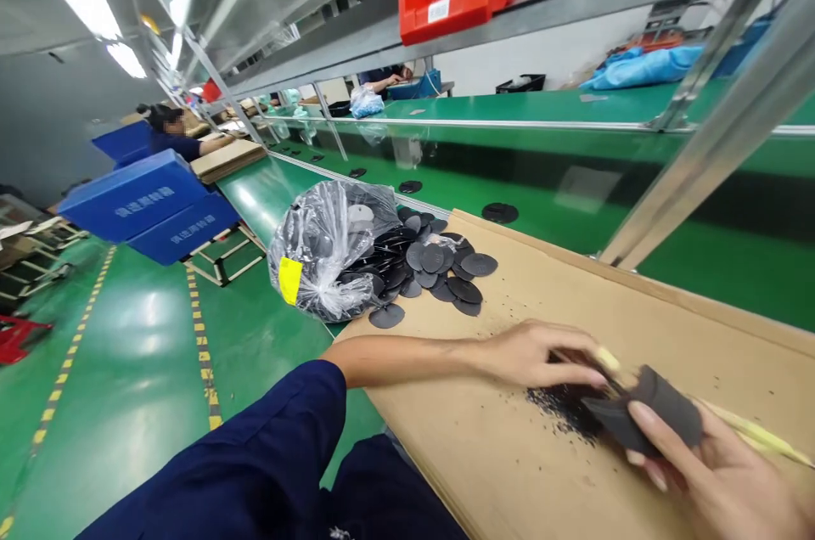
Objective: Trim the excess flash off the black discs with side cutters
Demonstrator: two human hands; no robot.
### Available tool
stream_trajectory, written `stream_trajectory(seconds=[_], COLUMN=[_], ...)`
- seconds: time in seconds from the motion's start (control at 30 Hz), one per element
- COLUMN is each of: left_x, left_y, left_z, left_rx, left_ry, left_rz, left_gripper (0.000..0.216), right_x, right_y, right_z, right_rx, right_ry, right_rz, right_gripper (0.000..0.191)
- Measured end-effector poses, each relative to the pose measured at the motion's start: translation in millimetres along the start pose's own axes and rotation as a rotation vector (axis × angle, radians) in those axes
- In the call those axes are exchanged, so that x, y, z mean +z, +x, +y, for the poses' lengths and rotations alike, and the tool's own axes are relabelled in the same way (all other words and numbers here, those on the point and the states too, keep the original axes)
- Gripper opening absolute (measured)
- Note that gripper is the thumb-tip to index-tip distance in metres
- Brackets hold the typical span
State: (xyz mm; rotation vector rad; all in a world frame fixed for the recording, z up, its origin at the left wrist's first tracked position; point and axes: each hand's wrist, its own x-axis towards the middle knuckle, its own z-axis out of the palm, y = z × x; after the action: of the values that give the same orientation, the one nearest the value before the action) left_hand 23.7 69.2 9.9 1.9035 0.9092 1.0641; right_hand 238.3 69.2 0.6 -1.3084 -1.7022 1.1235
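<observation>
Gripping the black piece (675, 411) at lower right of the frame with the right hand (726, 468), thumb on top. Lying mostly sideways, just right of the left hand's (538, 353) bent fingers. Too blurry to tell any left grip.

Over the brown board (471, 447), the left forearm (413, 357) is stretched; the left hand (541, 353) is curled, the right hand (713, 455) pinched.
</observation>
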Motion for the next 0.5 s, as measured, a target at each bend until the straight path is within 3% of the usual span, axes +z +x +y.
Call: stream_trajectory(seconds=[0.07, 0.13, 0.23, 0.3, 0.4, 0.5], left_x=[-2, -11, -38, -59, -83, -93], left_y=[-11, -15, -15, -12, -13, -17], left_z=[-5, -9, -16, -20, -22, -21], left_rx=[-0.093, -0.094, -0.044, -0.084, -0.21, -0.336], left_ry=[0.05, 0.063, 0.437, 0.618, 0.849, 1.034], left_rz=[0.093, 0.127, 0.306, 0.369, 0.264, 0.147], left_gripper=[0.007, 0.012, 0.023, 0.026, 0.022, 0.018], right_x=[4, 5, 5, 5, 6, 7], right_y=[-5, -10, -15, -18, -20, -21], right_z=[-15, -24, -28, -28, -26, -25], right_rx=[0.169, 0.203, 0.212, 0.205, 0.218, 0.222], right_ry=[0.204, 0.323, 0.396, 0.398, 0.42, 0.445], right_rz=[-0.043, -0.014, -0.011, -0.01, -0.022, -0.023], right_gripper=[0.048, 0.05, 0.05, 0.045, 0.043, 0.045])
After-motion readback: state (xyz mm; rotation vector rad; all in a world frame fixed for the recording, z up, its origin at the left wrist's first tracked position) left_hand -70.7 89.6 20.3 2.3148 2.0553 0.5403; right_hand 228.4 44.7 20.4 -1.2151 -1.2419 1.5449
